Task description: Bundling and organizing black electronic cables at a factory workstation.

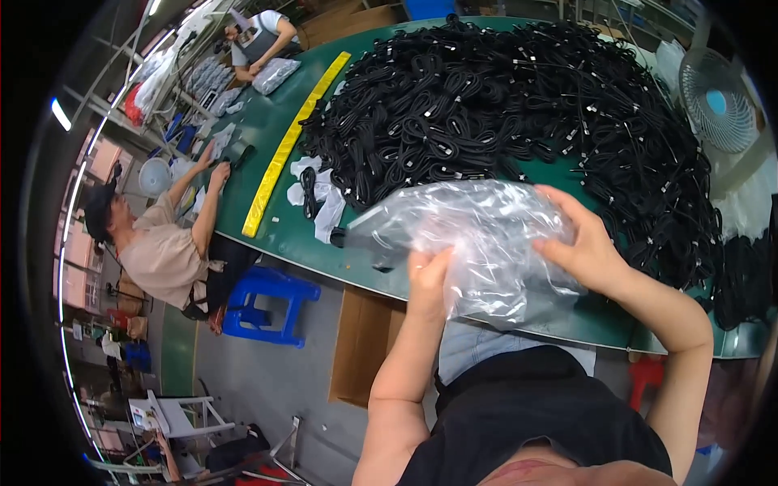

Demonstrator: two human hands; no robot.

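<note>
A large crinkled clear plastic bag (494, 235) spans the space between my hands, above the near edge of the green table. My left hand (429, 275) grips its lower left part, the fingers partly hidden by the plastic. On the other side, my right hand (579, 247) holds the bag's right edge, thumb at the front and fingers curled over the top. Whether the bag contains anything is hard to tell through the glare. Just beyond it lies a big heap of coiled black cables (454, 105) with pale connector ends.
A yellow strip (296, 146) runs across the green table (267, 130), left of the cables. White bags and a coiled cable (309, 193) lie beside it. Two people work at the left. A fan (716, 101) stands at right; a blue stool (271, 304) and cardboard box (361, 344) are below the table.
</note>
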